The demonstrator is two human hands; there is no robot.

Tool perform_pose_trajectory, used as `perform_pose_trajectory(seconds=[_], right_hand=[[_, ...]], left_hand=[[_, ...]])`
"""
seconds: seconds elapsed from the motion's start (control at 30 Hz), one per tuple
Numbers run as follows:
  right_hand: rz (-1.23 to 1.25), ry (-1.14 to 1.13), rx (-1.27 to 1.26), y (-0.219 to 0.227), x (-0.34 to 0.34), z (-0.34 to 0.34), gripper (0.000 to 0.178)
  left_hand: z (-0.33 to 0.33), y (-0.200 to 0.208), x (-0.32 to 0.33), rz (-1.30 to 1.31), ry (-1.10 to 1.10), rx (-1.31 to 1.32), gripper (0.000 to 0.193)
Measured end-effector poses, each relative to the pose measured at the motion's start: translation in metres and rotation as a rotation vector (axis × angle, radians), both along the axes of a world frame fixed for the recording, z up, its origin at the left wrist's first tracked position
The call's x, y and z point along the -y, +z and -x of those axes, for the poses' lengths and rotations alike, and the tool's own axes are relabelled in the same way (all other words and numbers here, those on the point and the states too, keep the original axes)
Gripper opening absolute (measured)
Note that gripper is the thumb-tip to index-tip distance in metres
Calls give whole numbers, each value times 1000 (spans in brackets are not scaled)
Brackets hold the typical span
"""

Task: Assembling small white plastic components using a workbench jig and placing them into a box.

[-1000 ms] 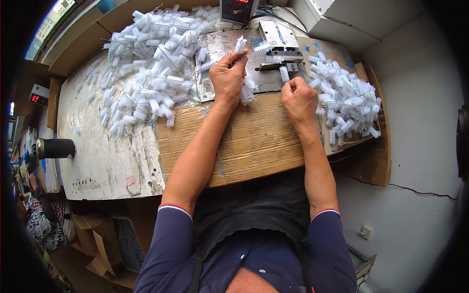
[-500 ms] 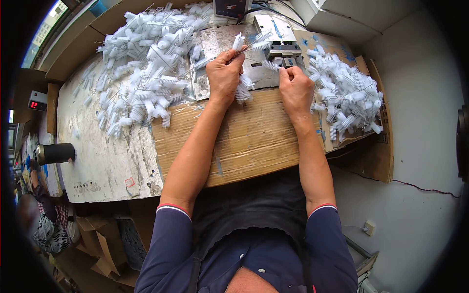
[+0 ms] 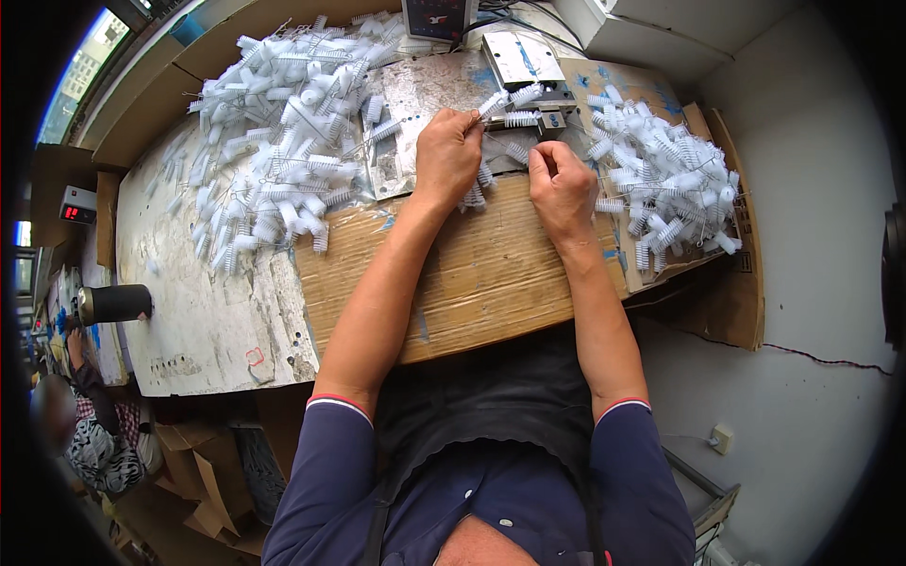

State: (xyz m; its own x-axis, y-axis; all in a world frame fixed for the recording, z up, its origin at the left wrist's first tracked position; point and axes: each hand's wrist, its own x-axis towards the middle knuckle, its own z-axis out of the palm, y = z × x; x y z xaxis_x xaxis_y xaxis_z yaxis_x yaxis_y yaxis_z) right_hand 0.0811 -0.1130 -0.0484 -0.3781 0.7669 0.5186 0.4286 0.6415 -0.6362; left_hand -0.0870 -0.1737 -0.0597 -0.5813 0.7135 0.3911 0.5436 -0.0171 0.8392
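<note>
My left hand (image 3: 451, 156) is closed around the wire stems of several small white-bristled brushes. Some brush heads (image 3: 522, 119) stick out past its fingers toward the metal fixture (image 3: 557, 119), and others (image 3: 475, 195) hang below the hand. My right hand (image 3: 563, 193) is closed to the right of it, with thumb and forefinger pinched at the end of a single white brush (image 3: 515, 151). That brush slants up and left toward my left hand. The fixture, a steel block on a metal plate (image 3: 392, 87), lies just beyond both hands.
A large heap of white brushes (image 3: 293, 123) covers the table's left rear, and a smaller heap (image 3: 670, 179) lies at right. Cardboard (image 3: 453, 274) covers the near tabletop. A black cylinder (image 3: 118, 303) lies at the left edge. Another person (image 3: 94, 424) is at far left.
Both hands have moved slightly, the left one right and a little down, the right one down. The bunch of brushes has turned, its heads now pointing right beside the fixture.
</note>
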Motion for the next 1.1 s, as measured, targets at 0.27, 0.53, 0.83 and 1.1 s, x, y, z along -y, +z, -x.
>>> perform_pose_trajectory(seconds=[0.27, 0.53, 0.83, 1.1], right_hand=[[34, -4, -25, -1, -1, 2, 7], [-165, 11, -273, 3, -4, -5, 5], [86, 116, -433, 2, -7, -11, 13], [652, 418, -580, 15, -8, -14, 40]], left_hand=[[-8, 4, -1, 167, 87, -268, 19], [0, 7, 4, 150, 89, -137, 22], [26, 24, 33, 251, -152, 653, 15], [4, 38, 41, 333, -99, 437, 16]])
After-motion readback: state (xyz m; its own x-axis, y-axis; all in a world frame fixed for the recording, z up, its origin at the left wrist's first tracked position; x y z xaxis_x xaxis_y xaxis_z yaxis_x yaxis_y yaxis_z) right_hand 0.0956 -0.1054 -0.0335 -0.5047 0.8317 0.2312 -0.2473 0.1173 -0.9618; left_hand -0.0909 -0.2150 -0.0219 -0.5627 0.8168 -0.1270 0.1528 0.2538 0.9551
